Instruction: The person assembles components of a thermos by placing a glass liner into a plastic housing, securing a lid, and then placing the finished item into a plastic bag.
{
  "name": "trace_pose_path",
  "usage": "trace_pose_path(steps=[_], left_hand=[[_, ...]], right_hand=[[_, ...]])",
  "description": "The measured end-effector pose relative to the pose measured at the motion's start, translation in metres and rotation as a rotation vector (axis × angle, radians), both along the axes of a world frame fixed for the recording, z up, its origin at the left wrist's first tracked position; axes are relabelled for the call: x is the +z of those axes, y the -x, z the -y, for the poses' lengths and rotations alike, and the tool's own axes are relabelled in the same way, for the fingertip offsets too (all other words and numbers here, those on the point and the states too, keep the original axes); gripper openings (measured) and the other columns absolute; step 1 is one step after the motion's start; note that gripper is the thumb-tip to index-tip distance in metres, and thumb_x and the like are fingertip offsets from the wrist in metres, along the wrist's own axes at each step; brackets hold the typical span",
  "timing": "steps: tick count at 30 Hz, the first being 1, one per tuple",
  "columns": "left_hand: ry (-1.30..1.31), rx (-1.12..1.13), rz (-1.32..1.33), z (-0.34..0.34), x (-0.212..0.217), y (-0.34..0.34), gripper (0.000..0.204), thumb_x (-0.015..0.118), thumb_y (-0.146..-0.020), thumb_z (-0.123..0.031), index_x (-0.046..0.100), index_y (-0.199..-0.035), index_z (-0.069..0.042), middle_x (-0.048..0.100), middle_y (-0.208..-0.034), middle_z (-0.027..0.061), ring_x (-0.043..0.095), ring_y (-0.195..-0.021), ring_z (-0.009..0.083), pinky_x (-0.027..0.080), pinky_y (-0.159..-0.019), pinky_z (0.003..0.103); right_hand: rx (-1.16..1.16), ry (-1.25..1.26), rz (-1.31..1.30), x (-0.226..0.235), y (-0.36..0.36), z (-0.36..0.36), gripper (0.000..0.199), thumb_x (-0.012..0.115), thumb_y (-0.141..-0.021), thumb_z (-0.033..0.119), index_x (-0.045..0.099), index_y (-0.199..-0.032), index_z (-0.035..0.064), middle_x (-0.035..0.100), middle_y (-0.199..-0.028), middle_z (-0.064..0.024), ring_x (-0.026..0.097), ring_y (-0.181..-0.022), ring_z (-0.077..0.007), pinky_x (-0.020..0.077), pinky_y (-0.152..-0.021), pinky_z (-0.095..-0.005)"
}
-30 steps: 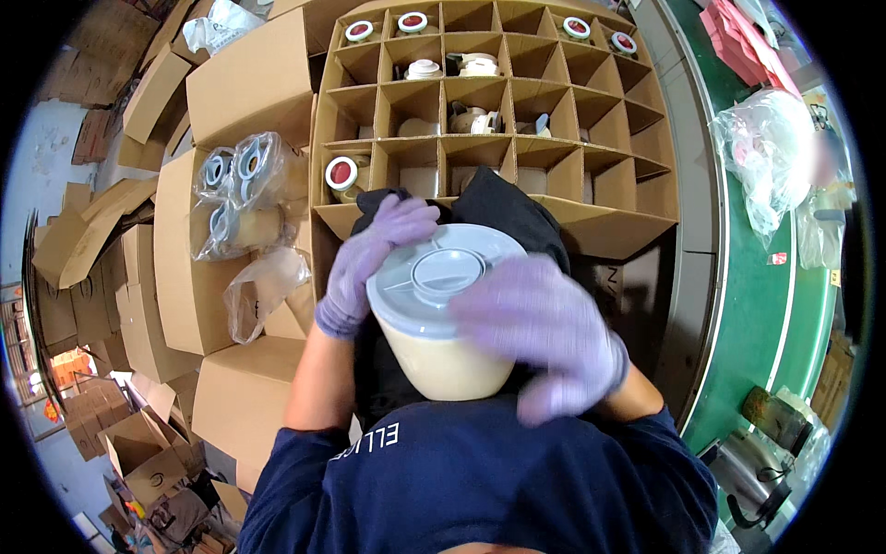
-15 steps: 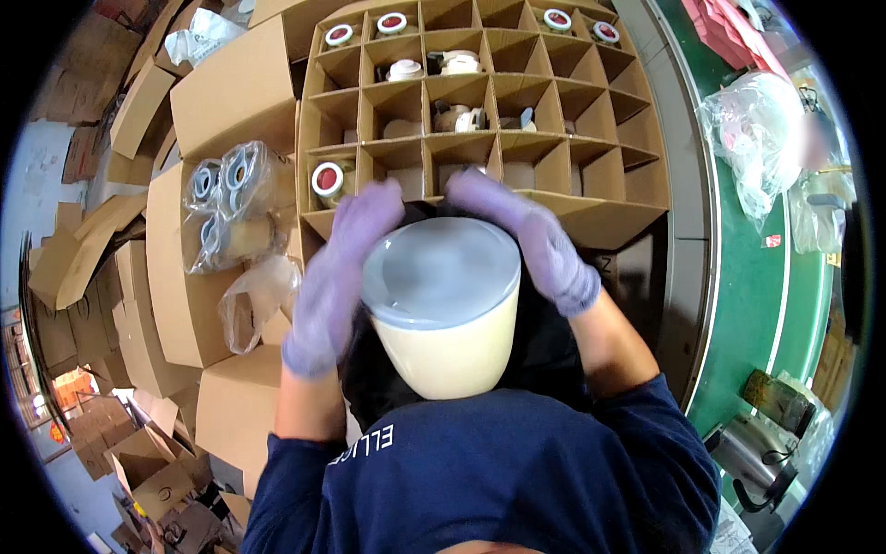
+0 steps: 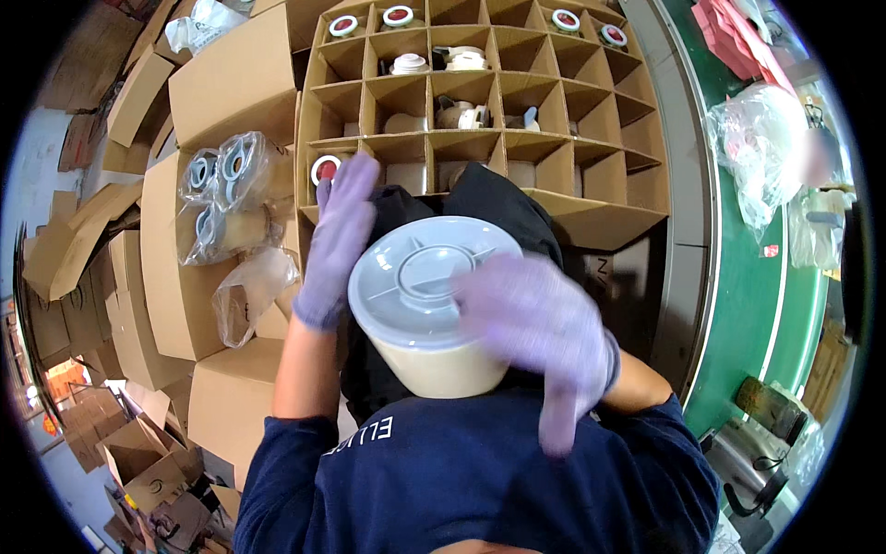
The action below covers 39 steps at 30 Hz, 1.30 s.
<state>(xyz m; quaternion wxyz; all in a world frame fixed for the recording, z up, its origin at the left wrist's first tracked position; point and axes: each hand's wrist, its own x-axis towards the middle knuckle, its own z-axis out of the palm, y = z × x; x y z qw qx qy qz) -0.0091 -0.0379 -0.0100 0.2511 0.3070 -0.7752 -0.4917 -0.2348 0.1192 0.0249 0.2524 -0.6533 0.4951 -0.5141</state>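
Note:
A cream tub [image 3: 441, 371] with a grey-blue lid [image 3: 406, 309] rests on my lap, against my dark blue shirt. Raised ribs and a round centre mark the lid's top. My left hand [image 3: 343, 242], in a thin lilac glove, is held beside the tub's left edge with its fingers stretched out and nothing in it. My right hand [image 3: 540, 319], gloved alike, passes over the lid's right part, fingers extended and thumb apart. It is slightly blurred, and I cannot tell whether it touches the lid.
Beyond my knees stands a carton with cardboard dividers [image 3: 461, 138], holding several jars and lidded containers. Bagged cups [image 3: 224, 198] lie on carton flaps [image 3: 235, 83] at the left. A green work surface [image 3: 761, 305] runs along the right, with a steel kettle [image 3: 746, 457] and plastic bags [image 3: 766, 152].
My right hand has come back from the carton's near edge to over the lid. The left hand has shifted slightly and straightened. The lid's top, smeared before, now shows its ribs.

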Motion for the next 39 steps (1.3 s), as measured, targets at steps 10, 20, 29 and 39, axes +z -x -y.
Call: trace_pose_path(steps=[10, 20, 29, 39], left_hand=[[0.284, -0.11, -0.049, -0.027, 0.03, 0.001, 0.046, 0.049, -0.101, -0.03, 0.059, -0.136, -0.003, 0.047, -0.152, 0.0206, 0.038, -0.146, 0.0365, 0.021, -0.122, 0.042], [0.042, -0.321, 0.0, -0.009, 0.015, -0.015, 0.057, 0.04, -0.101, -0.034, 0.049, -0.148, -0.004, 0.035, -0.161, 0.0194, 0.023, -0.153, 0.0363, 0.003, -0.124, 0.048], [-0.351, -0.049, -0.132, 0.009, -0.006, -0.001, 0.053, 0.043, -0.102, -0.029, 0.048, -0.148, -0.003, 0.04, -0.159, 0.0185, 0.027, -0.152, 0.0298, 0.008, -0.125, 0.04], [-0.083, 0.05, -0.083, -0.01, 0.028, 0.008, 0.054, 0.046, -0.098, -0.029, 0.05, -0.146, -0.005, 0.04, -0.156, 0.0192, 0.026, -0.15, 0.0371, 0.01, -0.123, 0.05]], right_hand=[[-0.114, -0.215, 0.108, -0.019, 0.0, 0.005, 0.085, 0.036, -0.097, 0.067, 0.052, -0.14, -0.0046, 0.054, -0.142, -0.0263, 0.052, -0.133, -0.0428, 0.0381, -0.113, -0.0487], [0.105, -0.065, -0.133, 0.012, -0.018, -0.009, 0.102, 0.028, -0.095, 0.078, 0.05, -0.139, -0.0106, 0.054, -0.139, -0.0292, 0.052, -0.133, -0.0392, 0.0393, -0.113, -0.0417], [0.047, -0.039, -0.192, 0.003, -0.014, -0.014, 0.092, 0.035, -0.094, 0.076, 0.053, -0.14, -0.002, 0.054, -0.142, -0.0244, 0.052, -0.131, -0.0456, 0.0376, -0.113, -0.0518], [-0.073, -0.251, 0.132, -0.028, -0.011, -0.001, 0.105, 0.027, -0.092, 0.082, 0.042, -0.147, -0.0058, 0.044, -0.149, -0.0307, 0.043, -0.14, -0.0433, 0.0309, -0.118, -0.0501]])
